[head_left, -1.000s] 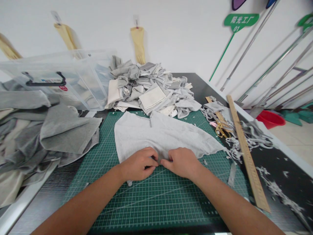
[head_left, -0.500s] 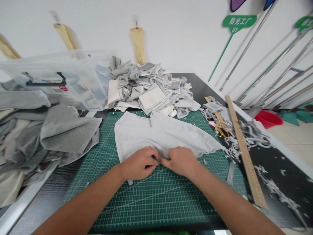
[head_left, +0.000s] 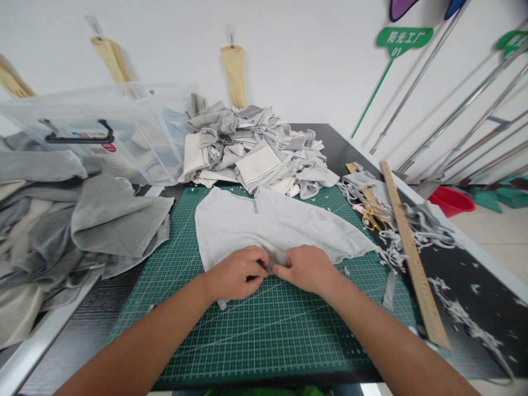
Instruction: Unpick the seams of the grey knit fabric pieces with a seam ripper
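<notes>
White wall fills the upper part of the frame, with yellowish gloves (head_left: 233, 74) hung on it and metal poles (head_left: 462, 107) leaned at the upper right. Below it, a dark surface (head_left: 474, 264) is covered at the centre by a green cutting mat (head_left: 264, 335). A light grey cloth piece (head_left: 268, 225) is spread flat on the mat at mid-frame. Its near edge is pinched by the left hand (head_left: 235, 275) and the right hand (head_left: 307, 269), whose fingers are curled closed on the cloth, the two hands nearly touching. A heap of grey and white cloth (head_left: 251, 148) is seen behind the piece, a clear plastic box (head_left: 103, 132) at the upper left, darker grey fabric (head_left: 82, 225) at the left, and a wooden ruler (head_left: 410, 247) with gold scissors (head_left: 373, 220) at the right.
</notes>
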The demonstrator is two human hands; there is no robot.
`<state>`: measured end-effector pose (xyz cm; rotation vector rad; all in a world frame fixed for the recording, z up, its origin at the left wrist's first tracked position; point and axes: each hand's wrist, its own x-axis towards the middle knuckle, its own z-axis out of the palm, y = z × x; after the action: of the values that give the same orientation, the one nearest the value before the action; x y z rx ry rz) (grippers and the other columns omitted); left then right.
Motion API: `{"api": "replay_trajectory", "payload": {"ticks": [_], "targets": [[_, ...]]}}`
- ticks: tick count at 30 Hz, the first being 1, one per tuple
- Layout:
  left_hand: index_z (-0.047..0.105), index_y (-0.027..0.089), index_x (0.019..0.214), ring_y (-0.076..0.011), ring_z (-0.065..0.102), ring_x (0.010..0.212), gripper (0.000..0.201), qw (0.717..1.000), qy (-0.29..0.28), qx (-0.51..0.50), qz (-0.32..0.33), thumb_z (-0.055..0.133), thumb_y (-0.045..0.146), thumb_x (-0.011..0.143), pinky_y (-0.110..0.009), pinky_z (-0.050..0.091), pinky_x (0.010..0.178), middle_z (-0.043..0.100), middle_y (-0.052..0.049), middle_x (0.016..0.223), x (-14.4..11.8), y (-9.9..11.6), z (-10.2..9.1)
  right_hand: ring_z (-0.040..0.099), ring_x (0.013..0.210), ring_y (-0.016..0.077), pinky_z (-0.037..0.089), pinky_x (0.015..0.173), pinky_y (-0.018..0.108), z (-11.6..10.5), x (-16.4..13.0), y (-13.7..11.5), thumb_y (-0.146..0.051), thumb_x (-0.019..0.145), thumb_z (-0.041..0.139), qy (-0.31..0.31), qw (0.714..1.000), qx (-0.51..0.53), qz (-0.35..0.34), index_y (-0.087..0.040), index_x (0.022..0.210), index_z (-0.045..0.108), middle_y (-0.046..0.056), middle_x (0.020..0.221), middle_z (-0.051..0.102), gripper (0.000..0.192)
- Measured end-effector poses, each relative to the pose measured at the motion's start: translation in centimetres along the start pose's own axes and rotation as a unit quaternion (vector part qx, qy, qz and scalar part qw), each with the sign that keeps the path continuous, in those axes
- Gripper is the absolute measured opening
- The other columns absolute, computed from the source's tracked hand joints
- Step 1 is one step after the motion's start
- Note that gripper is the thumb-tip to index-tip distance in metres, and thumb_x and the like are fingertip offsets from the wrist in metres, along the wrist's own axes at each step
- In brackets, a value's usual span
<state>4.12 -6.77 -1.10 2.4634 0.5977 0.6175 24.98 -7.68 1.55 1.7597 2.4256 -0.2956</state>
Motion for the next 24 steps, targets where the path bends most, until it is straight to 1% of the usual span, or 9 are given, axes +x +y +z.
{"api": "replay_trajectory", "payload": {"ticks": [4, 11, 18, 21, 24], "targets": [[0.068, 0.017, 0.085, -0.0176, 0.054, 0.091, 0.021, 1.000, -0.002, 0.000, -0.004, 0.053, 0.006, 0.075, -0.033, 0.046, 0.083, 0.059, -0.007, 0.096, 0.00, 0.01, 0.04, 0.063, 0.077, 0.0286, 0.044, 0.065, 0.036, 0.05, 0.02, -0.29, -0.067, 0.081, 0.034, 0.000, 1.000, -0.009, 0.007, -0.017, 0.085, 0.071, 0.014, 0.080, 0.069, 0.063], [0.068, 0.017, 0.084, -0.0178, 0.055, 0.091, 0.020, 1.000, 0.005, -0.001, 0.001, 0.053, 0.006, 0.075, -0.034, 0.046, 0.083, 0.059, -0.007, 0.096, 0.04, 0.03, 0.09, 0.064, 0.078, 0.0302, 0.045, 0.065, 0.037, -0.24, 0.18, -0.74, -0.067, 0.080, 0.035, -0.017, 0.999, -0.023, 0.026, -0.015, 0.088, 0.071, 0.017, 0.083, 0.068, 0.065], [0.068, 0.017, 0.084, -0.0177, 0.055, 0.090, 0.020, 1.000, 0.012, 0.001, 0.006, 0.052, 0.008, 0.076, -0.033, 0.046, 0.082, 0.060, -0.007, 0.095, -0.04, 0.05, 0.13, 0.064, 0.081, 0.0310, 0.045, 0.066, 0.038, -0.45, 0.28, -0.77, -0.067, 0.080, 0.036, -0.032, 0.999, -0.023, 0.023, -0.015, 0.089, 0.072, 0.017, 0.085, 0.069, 0.063], [0.068, 0.017, 0.084, -0.0178, 0.055, 0.090, 0.019, 1.000, 0.013, 0.001, 0.006, 0.052, 0.009, 0.077, -0.033, 0.046, 0.082, 0.059, -0.008, 0.095, -0.04, -0.04, 0.19, 0.064, 0.081, 0.0304, 0.044, 0.067, 0.037, -0.32, 0.24, -0.74, -0.067, 0.080, 0.036, -0.033, 0.999, -0.024, 0.024, -0.016, 0.090, 0.072, 0.017, 0.086, 0.069, 0.063], [0.068, 0.017, 0.085, -0.0177, 0.055, 0.090, 0.020, 1.000, 0.009, 0.001, 0.005, 0.053, 0.008, 0.076, -0.033, 0.046, 0.082, 0.059, -0.007, 0.095, -0.03, -0.12, 0.20, 0.063, 0.079, 0.0284, 0.042, 0.065, 0.034, -0.16, 0.17, -0.38, -0.069, 0.080, 0.034, -0.018, 1.000, -0.014, 0.020, -0.017, 0.086, 0.071, 0.015, 0.082, 0.069, 0.065]]}}
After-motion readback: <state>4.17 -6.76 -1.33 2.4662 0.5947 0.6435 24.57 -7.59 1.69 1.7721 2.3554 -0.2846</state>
